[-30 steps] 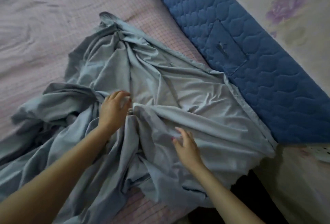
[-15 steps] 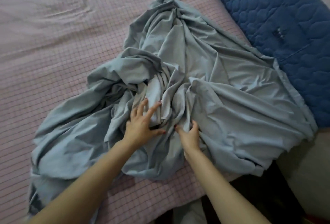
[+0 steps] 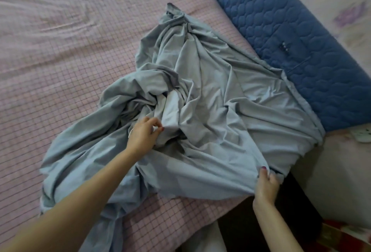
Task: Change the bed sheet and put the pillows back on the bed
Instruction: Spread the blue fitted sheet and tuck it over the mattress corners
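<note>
A crumpled light blue bed sheet (image 3: 210, 95) lies in a heap on the pink checked mattress cover (image 3: 60, 55), spreading from the middle of the bed to its right edge. My left hand (image 3: 143, 135) sits in the middle of the heap and pinches a fold between thumb and fingertips. My right hand (image 3: 266, 184) grips the sheet's hem at the near right edge of the bed, fingers curled round the cloth. No pillows are in view.
A dark blue quilted headboard pad (image 3: 291, 37) runs along the right side of the bed. Beyond it is a pale wall with purple flower prints (image 3: 349, 13). A dark gap (image 3: 281, 221) lies beside the bed under my right arm.
My right hand left the middle of the heap, moved right and took hold of the hem at the bed's edge. My left hand closed from spread fingers into a pinch on a fold.
</note>
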